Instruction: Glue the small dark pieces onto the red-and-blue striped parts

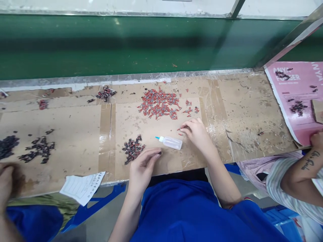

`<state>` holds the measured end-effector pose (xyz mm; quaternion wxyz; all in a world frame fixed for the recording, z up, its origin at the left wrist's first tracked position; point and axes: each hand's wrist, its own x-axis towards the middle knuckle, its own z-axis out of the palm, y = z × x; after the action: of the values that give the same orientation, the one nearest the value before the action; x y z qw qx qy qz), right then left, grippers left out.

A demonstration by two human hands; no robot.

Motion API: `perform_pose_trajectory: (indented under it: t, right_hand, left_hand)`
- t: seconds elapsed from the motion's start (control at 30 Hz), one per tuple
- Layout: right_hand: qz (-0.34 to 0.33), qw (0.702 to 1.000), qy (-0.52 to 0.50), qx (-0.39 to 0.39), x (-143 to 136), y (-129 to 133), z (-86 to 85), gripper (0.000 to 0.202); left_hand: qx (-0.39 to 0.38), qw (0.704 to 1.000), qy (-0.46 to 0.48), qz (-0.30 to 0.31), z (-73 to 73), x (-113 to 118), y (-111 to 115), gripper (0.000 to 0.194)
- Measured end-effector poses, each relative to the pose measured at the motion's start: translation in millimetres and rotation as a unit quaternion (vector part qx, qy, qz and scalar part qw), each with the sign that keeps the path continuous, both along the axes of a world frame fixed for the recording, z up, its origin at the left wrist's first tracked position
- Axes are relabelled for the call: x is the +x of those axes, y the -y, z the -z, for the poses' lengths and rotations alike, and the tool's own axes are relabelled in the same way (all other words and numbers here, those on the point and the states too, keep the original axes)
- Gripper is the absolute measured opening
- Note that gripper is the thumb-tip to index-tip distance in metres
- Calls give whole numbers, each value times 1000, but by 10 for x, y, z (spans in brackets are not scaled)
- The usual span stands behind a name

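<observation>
Between the fingertips of my left hand [144,165] is a small black piece [159,153], too small to name more closely. My right hand [197,133] pinches a small red-and-metal part [179,129]; a similar red part [180,134] lies just under those fingers. A clear squeeze bottle [172,143] with a blue tip rests on its side between my hands. Beside my left hand is a pile of black-and-red pieces [132,149]. Farther back, a large heap of red parts with metal ends [158,103] is spread out, with a few loose ones to its right.
Cardboard [83,124] covers the bench, backed by a green panel [121,47]. A co-worker's hand [5,179] is at left near black pieces [39,149] and a paper slip [82,186]. Another co-worker's arm [304,173] is at right, near a pink sheet [290,90].
</observation>
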<state>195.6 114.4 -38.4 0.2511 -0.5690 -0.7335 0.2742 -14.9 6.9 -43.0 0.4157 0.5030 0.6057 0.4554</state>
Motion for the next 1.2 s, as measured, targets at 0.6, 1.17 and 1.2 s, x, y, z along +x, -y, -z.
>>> perform_pose_trajectory:
  t: [0.6, 1.17, 1.2]
  right_hand:
    - [11, 961, -275, 0, -13, 528, -194, 14]
    - [-152, 938, -226, 213, -2, 589, -174, 27]
    - [-152, 939, -221, 216, 7, 593, -176, 27]
  left_hand:
    - [-97, 989, 111, -14, -253, 336, -73, 28]
    - [-82, 988, 125, 41, -484, 328, -30, 17]
    - [-85, 988, 123, 44, -492, 327, -30, 18]
